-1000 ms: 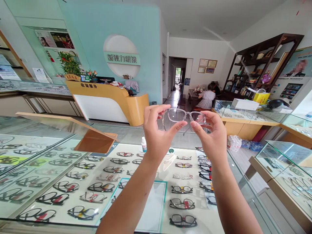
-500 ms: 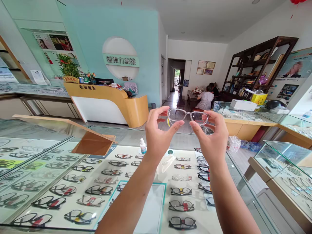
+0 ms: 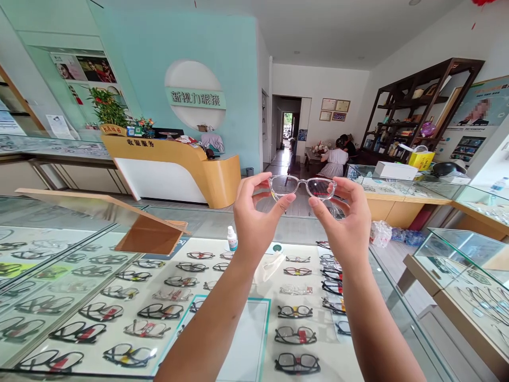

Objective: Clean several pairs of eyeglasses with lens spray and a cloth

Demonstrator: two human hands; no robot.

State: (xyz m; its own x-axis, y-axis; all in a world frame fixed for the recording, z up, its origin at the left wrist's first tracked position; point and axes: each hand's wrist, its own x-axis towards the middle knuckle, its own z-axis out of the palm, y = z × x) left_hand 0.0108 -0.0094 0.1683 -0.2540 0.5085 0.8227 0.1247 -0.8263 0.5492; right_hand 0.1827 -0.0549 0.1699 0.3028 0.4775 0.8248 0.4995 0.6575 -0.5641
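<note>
Glass counter (image 3: 336,358) below | clear-framed glasses (image 3: 303,181) | held between both hands (image 3: 256,220) (image 3: 347,220)

Bright, diffuse light, near-white glare in the doorway (image 3: 287,126) at one o'clock, shadowed shelf unit (image 3: 434,101) at two, reflections in display glass (image 3: 66,318) at eight, spectacles (image 3: 303,181) clearly resolved near centre, wide-angle slant toward nine and three.

The clear-framed glasses (image 3: 303,181) have turned squarer since a second ago, and their left temple no longer shows outside the rim. The thumbs of the left hand (image 3: 255,216) and right hand (image 3: 348,220), then nearly meeting, now stand farther apart.
</note>
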